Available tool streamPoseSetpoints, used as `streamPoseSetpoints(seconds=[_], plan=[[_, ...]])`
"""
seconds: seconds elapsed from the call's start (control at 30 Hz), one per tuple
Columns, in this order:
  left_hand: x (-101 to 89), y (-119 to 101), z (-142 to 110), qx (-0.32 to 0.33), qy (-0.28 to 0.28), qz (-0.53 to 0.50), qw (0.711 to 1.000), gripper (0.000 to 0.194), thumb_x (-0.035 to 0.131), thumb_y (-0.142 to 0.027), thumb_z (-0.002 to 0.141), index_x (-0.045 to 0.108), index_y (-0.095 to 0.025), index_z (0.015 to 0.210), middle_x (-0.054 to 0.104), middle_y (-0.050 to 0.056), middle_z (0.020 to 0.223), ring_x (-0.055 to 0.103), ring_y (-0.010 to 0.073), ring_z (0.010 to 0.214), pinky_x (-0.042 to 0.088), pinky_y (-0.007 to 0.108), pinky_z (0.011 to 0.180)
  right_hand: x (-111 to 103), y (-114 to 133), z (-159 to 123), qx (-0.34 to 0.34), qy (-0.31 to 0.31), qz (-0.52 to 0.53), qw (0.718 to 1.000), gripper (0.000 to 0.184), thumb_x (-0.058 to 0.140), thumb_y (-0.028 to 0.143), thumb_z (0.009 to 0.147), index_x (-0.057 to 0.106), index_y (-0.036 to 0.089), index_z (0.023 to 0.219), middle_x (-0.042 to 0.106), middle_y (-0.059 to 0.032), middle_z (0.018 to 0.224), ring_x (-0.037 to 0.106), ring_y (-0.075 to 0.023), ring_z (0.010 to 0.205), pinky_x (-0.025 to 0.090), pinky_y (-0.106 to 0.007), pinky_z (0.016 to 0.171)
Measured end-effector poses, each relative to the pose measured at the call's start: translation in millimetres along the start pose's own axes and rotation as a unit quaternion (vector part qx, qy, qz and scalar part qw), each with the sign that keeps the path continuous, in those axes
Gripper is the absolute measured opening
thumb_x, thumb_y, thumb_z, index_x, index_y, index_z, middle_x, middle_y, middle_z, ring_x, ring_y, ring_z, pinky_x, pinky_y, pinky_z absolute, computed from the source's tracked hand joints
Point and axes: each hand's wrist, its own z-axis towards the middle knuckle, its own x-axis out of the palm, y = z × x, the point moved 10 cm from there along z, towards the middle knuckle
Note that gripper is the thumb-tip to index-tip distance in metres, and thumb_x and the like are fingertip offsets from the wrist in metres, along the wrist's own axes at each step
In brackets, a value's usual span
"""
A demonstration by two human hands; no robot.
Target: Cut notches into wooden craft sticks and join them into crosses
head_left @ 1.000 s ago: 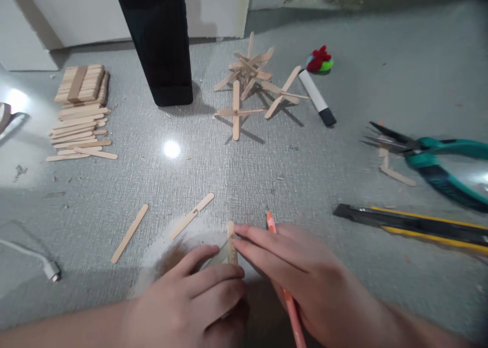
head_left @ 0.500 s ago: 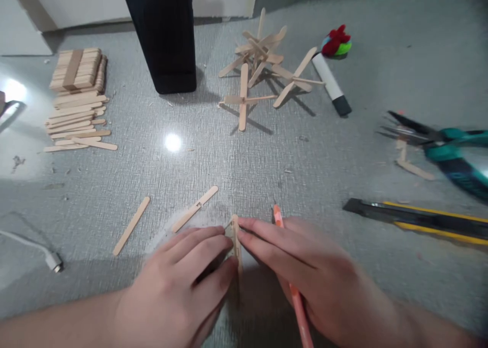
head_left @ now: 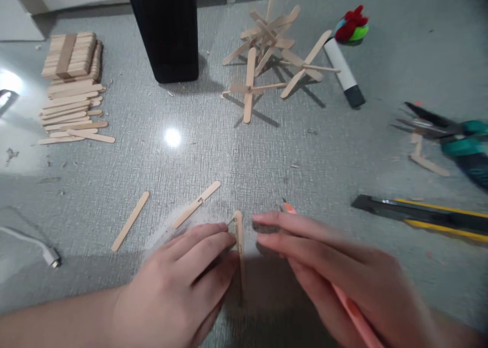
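Note:
My left hand (head_left: pixel 183 282) is closed at the fingertips against a craft stick (head_left: pixel 239 231), pressing it to the table. This stick points away from me and has a small notch partway along; a thin edge beside it is partly hidden by my fingers. My right hand (head_left: pixel 328 261) grips a coral-coloured pencil (head_left: pixel 358 312), its dark tip poking out beyond the fingers. These fingers are apart from the stick, to its right. Just beyond my left hand lies a notched craft stick (head_left: pixel 186 213). Farther left is a plain craft stick (head_left: pixel 131 221).
Crossed-stick assemblies (head_left: pixel 249 86) stand at the back, near a white marker-like tube (head_left: pixel 341 66) and fuzzy coloured pieces (head_left: pixel 353 25). Right are pliers (head_left: pixel 461 137) and a utility knife (head_left: pixel 427 218). A black block (head_left: pixel 171 38), stick bundles (head_left: pixel 70 56) and a cable (head_left: pixel 41 249) are left.
My right hand has moved right, away from the stick, carrying the pencil. My left hand stays on the stick. The view has shifted slightly.

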Motion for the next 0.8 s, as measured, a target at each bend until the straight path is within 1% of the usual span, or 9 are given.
streamPoseSetpoints(seconds=[0.1, 0.17, 0.23, 0.3, 0.37, 0.43, 0.53, 0.67, 0.8], plan=[[-0.3, 1, -1, -0.003, 0.005, 0.001, 1.0, 0.021, 0.057, -0.01, 0.097, 0.075, -0.006, 0.107, 0.072, 0.01, 0.118, 0.066, 0.0218, 0.119, 0.058, 0.027, 0.108, -4, 0, -6, 0.015, 0.008, 0.028, 0.999, 0.038, 0.045, 0.009, 0.098, 0.064, 0.03, 0.123, 0.07, -0.0091, 0.131, 0.074, -0.0251, 0.113, 0.066, -0.036, 0.088], [-0.2, 1, -2, -0.005, 0.007, 0.0, 1.0, 0.021, 0.057, -0.009, 0.097, 0.075, -0.006, 0.106, 0.071, 0.01, 0.118, 0.066, 0.0219, 0.12, 0.057, 0.027, 0.109, -6, -2, -8, 0.035, 0.003, 0.047, 0.998, 0.033, 0.043, 0.013, 0.1, 0.062, 0.03, 0.122, 0.068, -0.0094, 0.127, 0.07, -0.0258, 0.119, 0.065, -0.036, 0.089], [-0.1, 1, -3, -0.005, 0.007, -0.003, 1.0, 0.02, 0.057, -0.009, 0.097, 0.075, -0.005, 0.104, 0.071, 0.011, 0.118, 0.065, 0.0218, 0.12, 0.057, 0.026, 0.109, -5, -4, -8, 0.051, 0.001, 0.079, 0.996, 0.025, 0.04, 0.02, 0.104, 0.061, 0.029, 0.116, 0.066, -0.0093, 0.116, 0.071, -0.0247, 0.11, 0.065, -0.035, 0.083], [1.5, 1, -2, -0.003, 0.012, -0.008, 1.0, 0.019, 0.058, -0.008, 0.096, 0.075, -0.005, 0.104, 0.07, 0.011, 0.118, 0.064, 0.0217, 0.12, 0.056, 0.026, 0.109, -2, -5, -5, 0.062, 0.009, 0.118, 0.991, 0.021, 0.038, 0.024, 0.105, 0.059, 0.028, 0.107, 0.063, -0.0074, 0.106, 0.072, -0.0207, 0.093, 0.063, -0.032, 0.072], [2.8, 0, -2, -0.002, 0.016, -0.012, 1.0, 0.019, 0.058, -0.008, 0.096, 0.074, -0.005, 0.106, 0.07, 0.01, 0.119, 0.063, 0.0214, 0.121, 0.056, 0.026, 0.109, 3, -2, -1, 0.058, 0.022, 0.156, 0.986, 0.017, 0.041, 0.022, 0.103, 0.056, 0.027, 0.099, 0.062, -0.0044, 0.097, 0.069, -0.0165, 0.079, 0.059, -0.029, 0.063], [3.9, 1, -3, -0.006, 0.019, -0.017, 1.0, 0.019, 0.058, -0.008, 0.096, 0.073, -0.006, 0.108, 0.07, 0.01, 0.12, 0.063, 0.0207, 0.121, 0.055, 0.025, 0.109, 4, 1, 4, 0.047, 0.018, 0.169, 0.984, 0.015, 0.047, 0.013, 0.097, 0.054, 0.026, 0.091, 0.063, -0.0009, 0.089, 0.066, -0.0128, 0.072, 0.055, -0.025, 0.058], [5.3, 2, -4, -0.004, 0.021, -0.015, 1.0, 0.019, 0.057, -0.009, 0.098, 0.073, -0.005, 0.108, 0.068, 0.011, 0.122, 0.061, 0.0208, 0.122, 0.054, 0.026, 0.111, 1, 2, 8, 0.044, -0.012, 0.14, 0.989, 0.021, 0.053, 0.004, 0.09, 0.052, 0.025, 0.085, 0.062, 0.0035, 0.079, 0.063, -0.0079, 0.065, 0.051, -0.019, 0.055], [6.6, 1, -6, 0.003, 0.025, -0.015, 1.0, 0.02, 0.057, -0.009, 0.097, 0.072, -0.003, 0.11, 0.067, 0.012, 0.125, 0.059, 0.0224, 0.126, 0.052, 0.027, 0.114, 2, 1, 8, 0.045, -0.016, 0.103, 0.994, 0.021, 0.057, 0.006, 0.089, 0.05, 0.024, 0.083, 0.066, 0.0053, 0.076, 0.064, -0.0061, 0.062, 0.052, -0.017, 0.056], [5.9, 2, -5, -0.002, 0.024, -0.011, 1.0, 0.02, 0.058, -0.01, 0.098, 0.073, -0.004, 0.111, 0.068, 0.011, 0.124, 0.06, 0.0212, 0.124, 0.053, 0.027, 0.113, 3, 5, 9, 0.028, -0.016, 0.061, 0.998, 0.025, 0.062, 0.006, 0.087, 0.046, 0.024, 0.079, 0.069, 0.006, 0.077, 0.063, -0.0041, 0.056, 0.049, -0.015, 0.052]])
